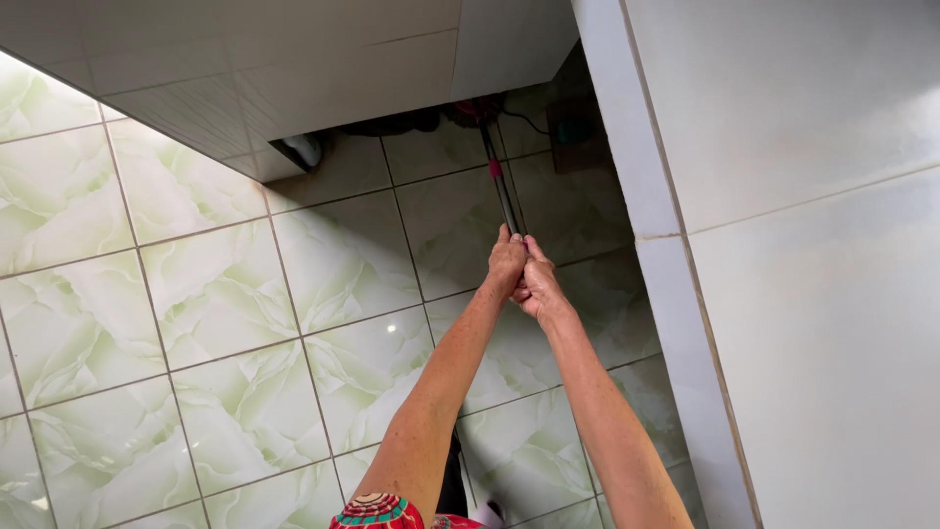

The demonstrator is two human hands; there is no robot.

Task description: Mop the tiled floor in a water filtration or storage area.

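**Inspector:** State the condition of your hands.

**Me:** Both are closed on the mop handle (pixel 507 201). My left hand (pixel 505 263) is wrapped round the near end of it, fingers curled tight. My right hand (pixel 538 284) sits just beside and slightly nearer to me, touching the left, also clenched on the handle. Both arms are stretched out in front of me.

**Inspector:** Position of the mop?

**Me:** The handle runs away from my hands across the floor (pixel 245 323), tilted down towards the far end. It is dark metal with a pink band partway along. Its head (pixel 477 110), reddish pink, lies on the floor in the shadowed gap under the worktop (pixel 294 59), near the back wall. Detail of the head is too dark to tell.

**Inspector:** Surroundings?

**Me:** The floor is glossy tile, pale green with a marbled pattern and thin grout lines. To my right stands a plain white tiled wall (pixel 813 245), its edge close beside my right arm. Under the worktop, right of the mop head, a brownish block (pixel 578 137) sits on the floor with a thin dark cable (pixel 534 122) beside it. Left of the head is a white pipe end (pixel 305 150).
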